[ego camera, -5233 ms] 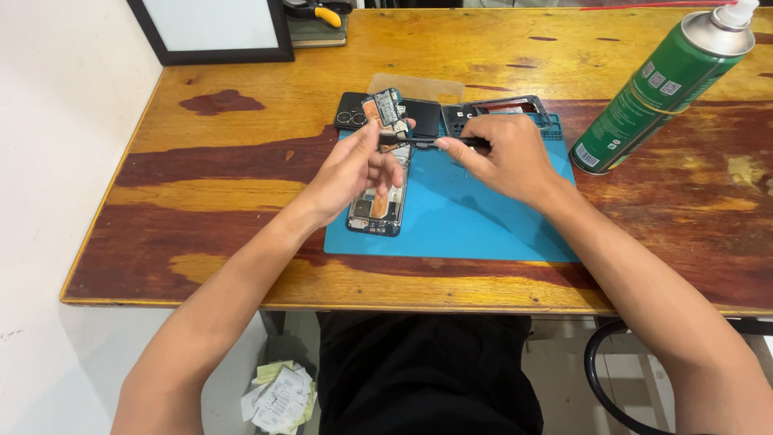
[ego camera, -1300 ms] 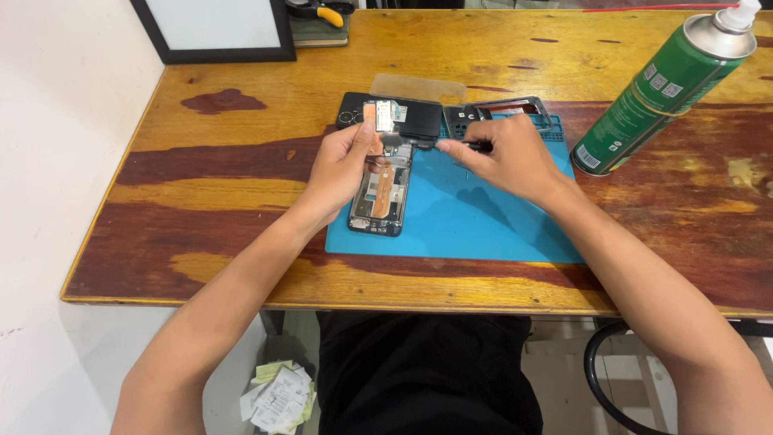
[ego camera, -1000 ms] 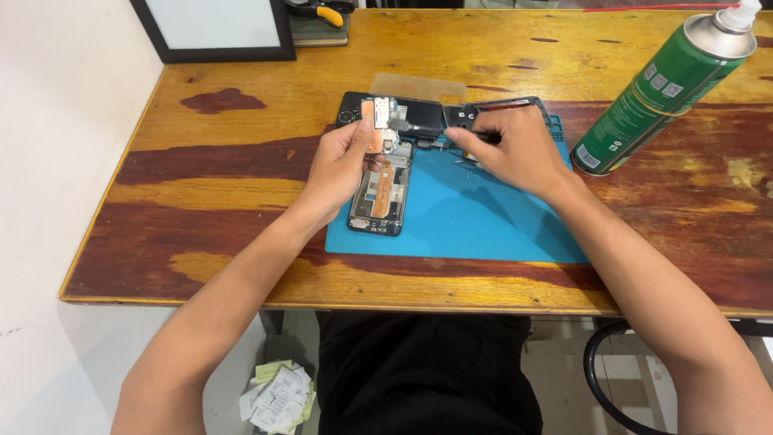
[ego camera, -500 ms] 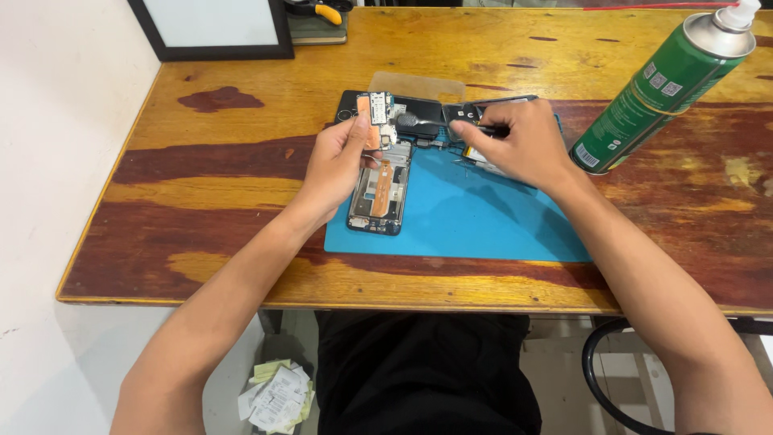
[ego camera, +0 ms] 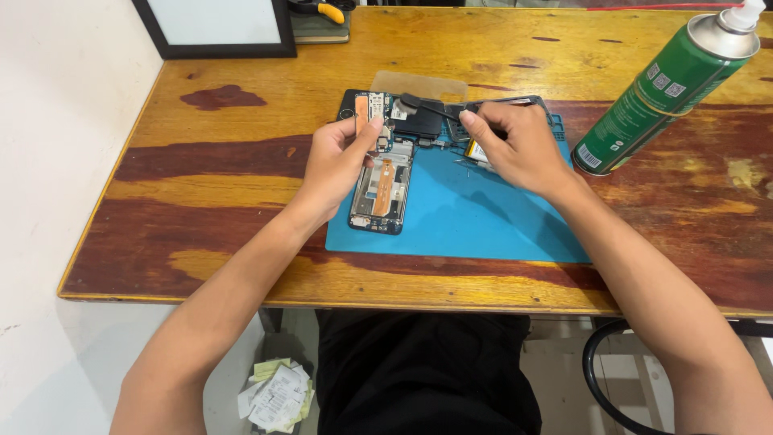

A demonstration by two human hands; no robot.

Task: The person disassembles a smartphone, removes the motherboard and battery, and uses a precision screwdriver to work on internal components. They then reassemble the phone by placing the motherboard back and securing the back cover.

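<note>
Head view: left hand [ego camera: 336, 165] steadies opened phone [ego camera: 382, 173]; right hand [ego camera: 515, 145] pinches tweezers [ego camera: 431, 105].

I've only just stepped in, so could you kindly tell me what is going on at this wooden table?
A person is working on an opened smartphone with exposed circuitry, which lies on a blue rubber work mat. The left hand steadies the phone's upper end, while the right hand holds a thin black tool whose tip reaches toward the phone's top. A tall green spray can stands to the right on the worn wooden table.
</note>
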